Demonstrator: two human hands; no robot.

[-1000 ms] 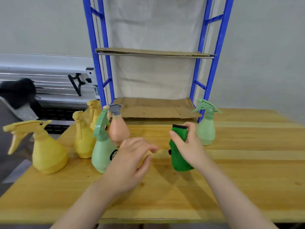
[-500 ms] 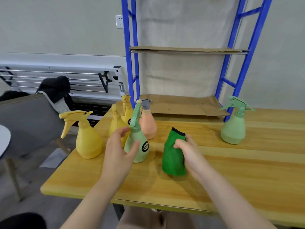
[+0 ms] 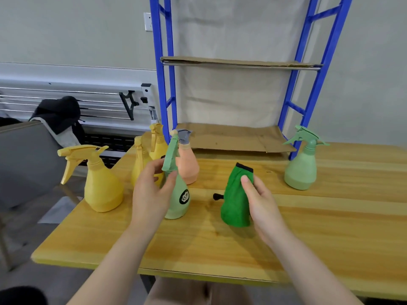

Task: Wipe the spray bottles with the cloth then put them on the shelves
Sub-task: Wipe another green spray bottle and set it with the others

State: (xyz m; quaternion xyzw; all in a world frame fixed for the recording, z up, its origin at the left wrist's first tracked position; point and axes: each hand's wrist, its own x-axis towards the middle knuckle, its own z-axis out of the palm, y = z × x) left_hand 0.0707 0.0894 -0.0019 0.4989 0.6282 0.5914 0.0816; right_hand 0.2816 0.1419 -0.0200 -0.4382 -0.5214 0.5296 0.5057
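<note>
the left hand [image 3: 152, 190] curls around the neck of the nearest green bottle [image 3: 177, 192], thumb and fingers closing on it but seemingly not yet tight, likely to lift it for wiping. the right hand [image 3: 258, 201] grips the green cloth [image 3: 235, 199] just right of that bottle, ready to rub it. behind the green bottle stand a peach bottle [image 3: 187, 166] and yellow bottles [image 3: 101, 183] on the tabletop [image 3: 308, 227]. whether the bottles hold liquid cannot be told. the shelves [image 3: 231, 137] behind hold only cardboard; another green bottle [image 3: 300, 168] stands far right.
</note>
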